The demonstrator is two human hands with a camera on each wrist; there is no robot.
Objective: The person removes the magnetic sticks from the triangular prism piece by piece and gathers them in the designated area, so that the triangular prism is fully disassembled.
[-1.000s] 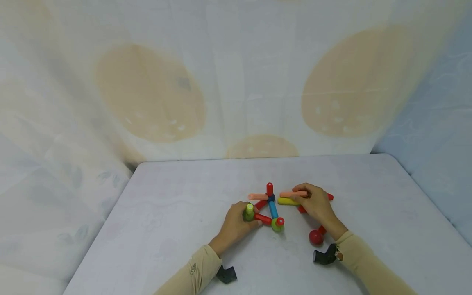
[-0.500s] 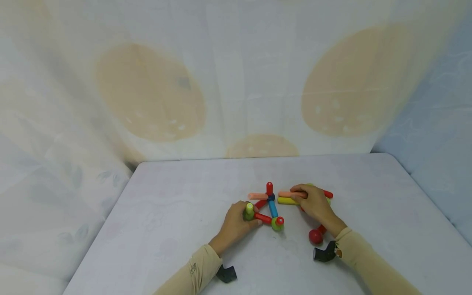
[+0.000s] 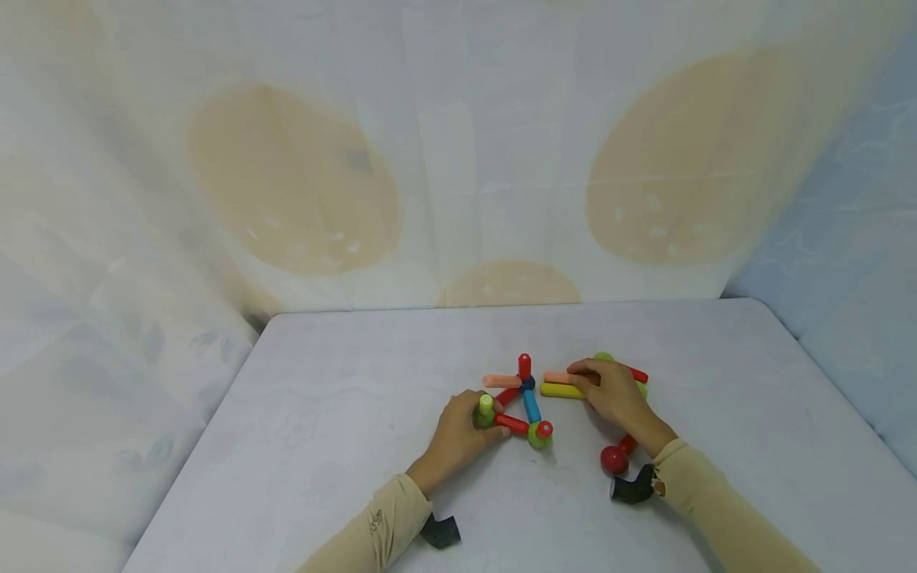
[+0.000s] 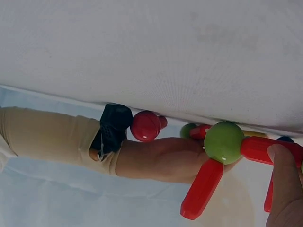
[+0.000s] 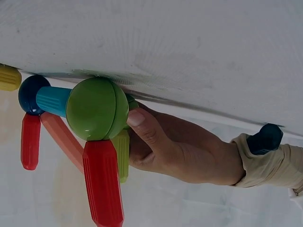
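1. At lower centre of the head view, on a pale table (image 3: 344, 382), the left hand (image 3: 458, 434) curls its fingers round a yellow-green stick (image 3: 485, 411) standing at the left corner of a small triangle of rods; a red rod (image 3: 512, 424) runs from there to a green ball (image 3: 536, 437), and a blue rod (image 3: 531, 407) climbs to a dark blue ball (image 3: 528, 383). Just right of centre, the right hand (image 3: 616, 398) lies over a second cluster, fingertips pinching an orange rod (image 3: 555, 377) above a yellow rod (image 3: 560, 390). A red ball (image 3: 614, 459) sits by that wrist.

2. At the right edge of the left wrist view, 1 fingertip of the left hand (image 4: 286, 189) presses a red rod joined to a green ball (image 4: 224, 142); the rest of its grip is out of frame. At centre, the right hand (image 4: 165, 158) rests beside the red ball (image 4: 145, 126).

3. At left of the right wrist view, a big green ball (image 5: 97, 109) carries the blue rod (image 5: 53, 100) and a red rod (image 5: 104, 182). Behind it, the left hand (image 5: 175, 151) wraps round the yellow-green stick (image 5: 121, 153).
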